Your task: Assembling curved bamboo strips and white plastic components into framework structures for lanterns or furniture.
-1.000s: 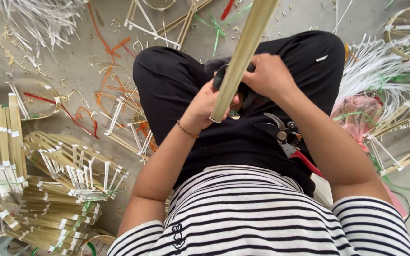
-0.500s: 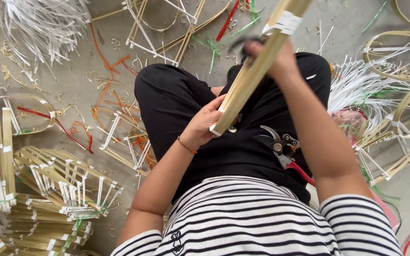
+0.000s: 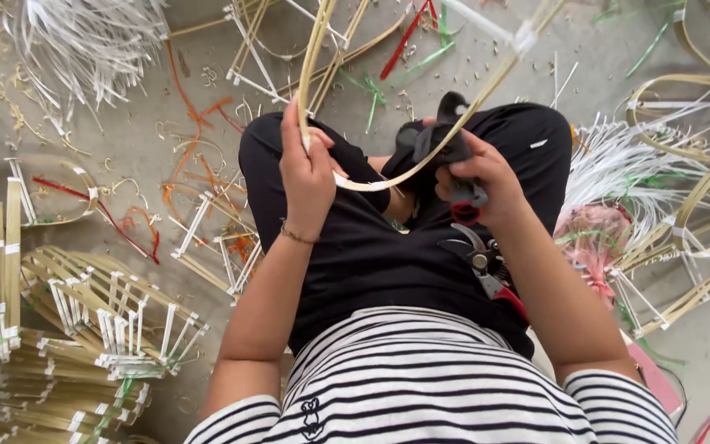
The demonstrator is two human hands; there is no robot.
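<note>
My left hand (image 3: 310, 168) is raised over my lap and closed on a few thin pale bamboo strips (image 3: 315, 62) that run up and away. The strips bend in a curve (image 3: 454, 131) below that hand, pass my right hand and rise to the upper right, with a white band of tape (image 3: 524, 37) near the top. My right hand (image 3: 486, 177) grips a black hand tool (image 3: 445, 136) against the curved strip. Red-handled pruning shears (image 3: 486, 271) lie on my lap under the right wrist.
Stacks of taped bamboo frames (image 3: 84, 329) lie on the floor at left. White strip bundles (image 3: 84, 41) lie at top left and more (image 3: 618, 164) lie at right. Curved bamboo hoops (image 3: 700, 214) sit far right. Red, orange and green scraps litter the concrete floor (image 3: 149, 156).
The straight bundle held across my lap has been opened into a bent loop. My left hand rose and shifted left, and my right hand came down onto the black tool.
</note>
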